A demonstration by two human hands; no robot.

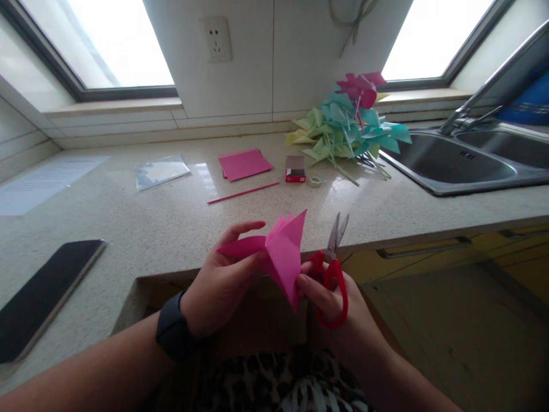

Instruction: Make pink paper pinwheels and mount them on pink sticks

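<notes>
Matt pink paper (283, 257), red plastic-handled metal scissors (332, 269), glossy speckled stone counter (171, 223)

Daylight pours in from the two windows (107, 46) behind my bench (171, 217), both blown out to white. It glares off the bench's far edge, my foreground sits dim, and wide-angle distortion bends everything outward.

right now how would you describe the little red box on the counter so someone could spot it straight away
Start at the steel sink on the right of the counter, then move left past the pile of paper pinwheels. The red box sits just in front of the pile, right of the pink paper sheets and beside a tape roll. It is the only boxy red thing there, its top open.
</notes>
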